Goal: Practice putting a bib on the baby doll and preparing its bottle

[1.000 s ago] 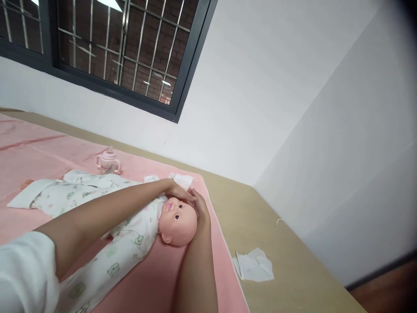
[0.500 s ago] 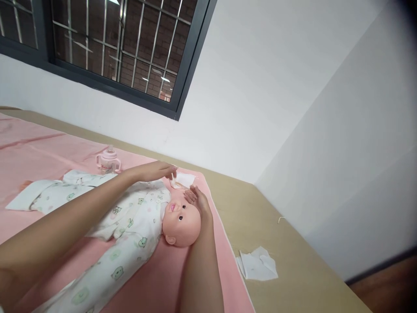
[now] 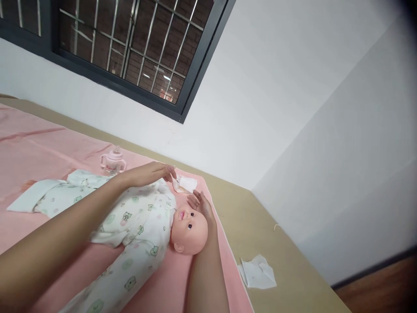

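A doll (image 3: 190, 232) in a white patterned suit lies on its back, its bald head toward the right. My left arm reaches across its body, and the fingers of my left hand (image 3: 156, 173) are pinched beyond the doll's shoulder. Something small and pale shows at those fingertips, too small to name. My right hand (image 3: 200, 203) is cupped, fingers partly apart, at the far side of the doll's head, with the forearm beside the crown. Between the two hands lie a white tissue (image 3: 189, 182) and a thin peach-coloured strip (image 3: 185, 190).
A pink handled baby bottle (image 3: 113, 161) stands behind the doll on the pink sheet (image 3: 48, 139). Another white tissue (image 3: 259, 273) lies on the tan surface (image 3: 234, 195) at the right. A barred window (image 3: 140, 48) is in the white wall behind.
The view has shifted slightly, so the doll and both hands appear a little further right. Both hands keep nearly the same pose by the doll's head.
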`<action>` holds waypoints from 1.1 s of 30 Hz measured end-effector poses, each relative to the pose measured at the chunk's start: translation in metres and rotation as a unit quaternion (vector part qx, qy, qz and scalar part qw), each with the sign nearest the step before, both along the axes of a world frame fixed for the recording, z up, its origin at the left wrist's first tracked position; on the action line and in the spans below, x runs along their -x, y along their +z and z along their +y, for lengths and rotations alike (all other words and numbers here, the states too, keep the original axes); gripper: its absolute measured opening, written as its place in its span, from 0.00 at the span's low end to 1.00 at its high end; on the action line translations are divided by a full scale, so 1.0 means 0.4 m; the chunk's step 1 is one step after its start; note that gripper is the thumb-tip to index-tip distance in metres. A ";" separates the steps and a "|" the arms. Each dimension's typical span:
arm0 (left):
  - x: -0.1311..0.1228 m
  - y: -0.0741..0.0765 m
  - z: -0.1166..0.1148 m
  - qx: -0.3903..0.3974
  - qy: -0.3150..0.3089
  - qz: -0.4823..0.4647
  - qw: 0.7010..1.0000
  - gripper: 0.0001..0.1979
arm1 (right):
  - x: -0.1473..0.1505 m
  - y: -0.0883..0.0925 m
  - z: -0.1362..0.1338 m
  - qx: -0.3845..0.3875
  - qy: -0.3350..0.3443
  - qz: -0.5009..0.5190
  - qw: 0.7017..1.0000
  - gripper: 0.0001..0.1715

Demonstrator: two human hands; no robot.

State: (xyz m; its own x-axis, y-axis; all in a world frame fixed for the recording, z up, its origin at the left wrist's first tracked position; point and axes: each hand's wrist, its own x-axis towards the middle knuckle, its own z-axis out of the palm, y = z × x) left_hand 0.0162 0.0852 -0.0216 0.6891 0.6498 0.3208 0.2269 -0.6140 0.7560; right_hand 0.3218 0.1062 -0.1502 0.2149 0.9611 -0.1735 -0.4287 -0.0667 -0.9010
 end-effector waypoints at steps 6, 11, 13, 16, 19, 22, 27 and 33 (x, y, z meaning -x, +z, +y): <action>0.034 0.012 0.003 -0.002 0.012 -0.006 1.000 0.23 | 0.003 0.003 -0.002 -0.002 0.004 -0.022 1.000 0.14; 0.044 0.028 -0.011 -0.013 0.026 0.006 1.000 0.25 | 0.004 0.056 -0.040 -0.086 -0.024 -0.038 0.995 0.14; 0.044 0.033 -0.016 -0.019 0.025 0.005 1.000 0.24 | 0.009 0.091 -0.055 -0.129 -0.051 -0.058 0.989 0.15; 0.042 0.038 -0.023 -0.042 0.031 0.013 0.999 0.24 | 0.025 0.160 -0.080 -0.188 -0.072 -0.088 0.975 0.17; 0.035 0.036 -0.030 -0.064 0.037 0.013 0.997 0.23 | 0.055 0.244 -0.118 -0.233 -0.051 -0.132 0.962 0.19; 0.024 0.032 -0.039 -0.065 0.012 -0.012 0.998 0.24 | 0.099 0.324 -0.168 -0.293 0.039 -0.202 0.934 0.18; 0.010 0.035 -0.060 -0.053 -0.071 -0.015 0.996 0.31 | 0.174 0.406 -0.254 -0.350 0.207 -0.301 0.863 0.10; 0.006 0.043 -0.069 0.016 -0.220 -0.017 0.975 0.22 | 0.209 0.445 -0.318 -0.352 0.289 -0.347 0.820 0.05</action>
